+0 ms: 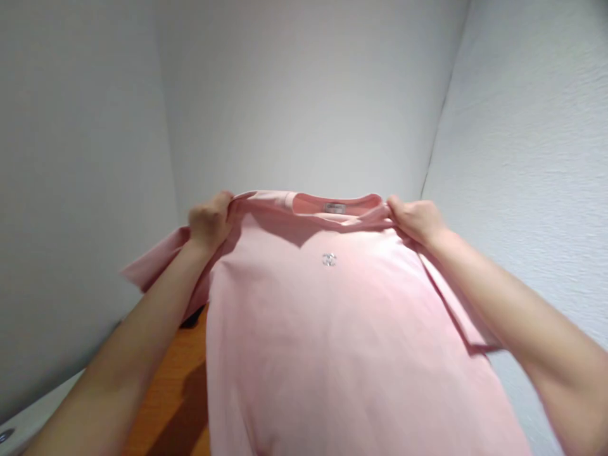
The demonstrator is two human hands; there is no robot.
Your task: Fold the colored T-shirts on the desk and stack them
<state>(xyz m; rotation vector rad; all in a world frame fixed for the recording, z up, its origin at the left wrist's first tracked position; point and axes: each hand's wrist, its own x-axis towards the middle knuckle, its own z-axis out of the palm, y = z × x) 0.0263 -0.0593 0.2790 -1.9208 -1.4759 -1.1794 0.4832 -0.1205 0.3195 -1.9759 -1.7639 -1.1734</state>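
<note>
A pink T-shirt (323, 335) hangs spread out in front of me, held up by its shoulders. It has a small silver logo on the chest and a label inside the round collar. My left hand (209, 221) is closed around the left shoulder seam, and a short sleeve droops past my left forearm. At the other shoulder, next to the collar, my right hand (418, 218) pinches the fabric. The shirt's lower part falls out of view at the bottom edge.
An orange-brown wooden tabletop (175, 392) shows beneath the shirt at lower left, with a small dark object (192, 320) on it. White walls (304, 95) close in at the left, back and right, meeting in a corner at the right.
</note>
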